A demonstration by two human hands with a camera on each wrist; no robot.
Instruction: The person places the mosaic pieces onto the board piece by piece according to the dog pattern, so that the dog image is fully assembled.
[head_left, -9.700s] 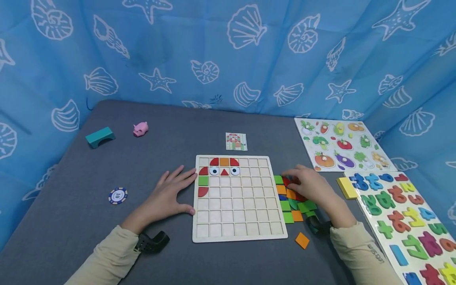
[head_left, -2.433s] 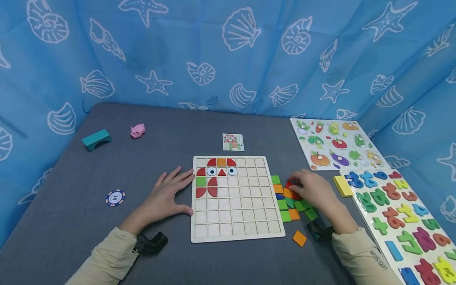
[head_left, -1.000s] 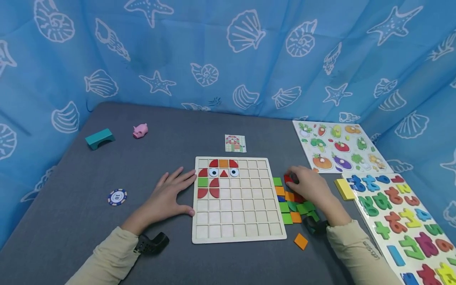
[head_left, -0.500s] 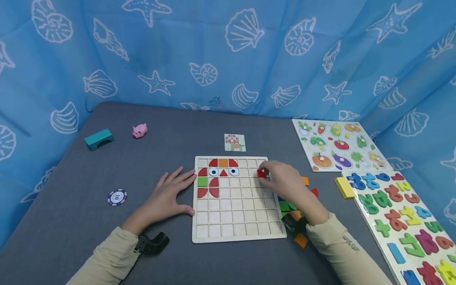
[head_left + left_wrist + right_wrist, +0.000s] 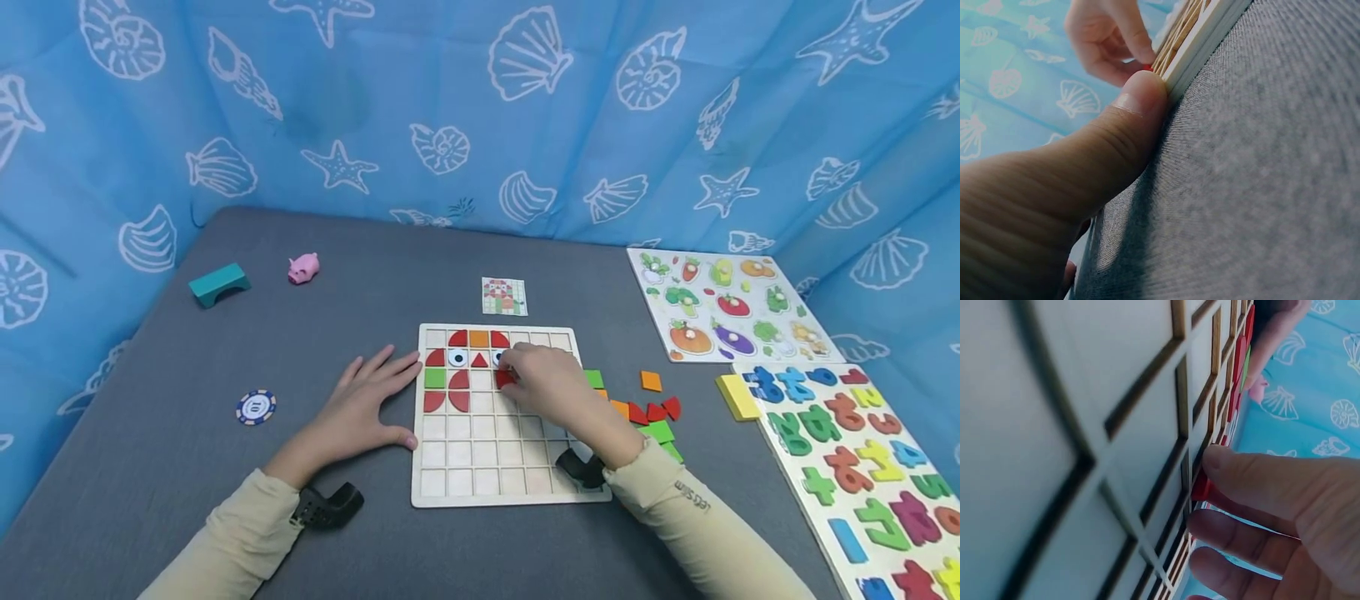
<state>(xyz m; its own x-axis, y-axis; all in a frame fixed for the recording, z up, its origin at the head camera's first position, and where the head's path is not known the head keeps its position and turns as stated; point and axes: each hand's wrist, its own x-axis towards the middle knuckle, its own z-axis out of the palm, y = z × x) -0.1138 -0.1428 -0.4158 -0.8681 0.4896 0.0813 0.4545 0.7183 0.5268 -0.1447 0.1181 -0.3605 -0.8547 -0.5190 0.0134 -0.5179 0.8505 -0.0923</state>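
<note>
A white gridded board lies in front of me, with red, orange and green pieces and eye tiles in its upper left squares. My left hand rests spread at the board's left edge; in the left wrist view its thumb touches the side. Over the third row, my right hand pinches a red tile just below the right eye tile. The right wrist view shows that red tile between thumb and fingers, right at the grid; part of it is hidden by the thumb.
Loose green, orange and red tiles lie right of the board, partly behind my right forearm. A small pattern card lies beyond it. Vegetable and number puzzles, a yellow block, poker chip, pink pig and teal arch surround it.
Two red quarter-circles have been added in the board's second column since the oldest frame. My right hand has carried a red tile leftward from the loose pile onto the board. My left hand stays put.
</note>
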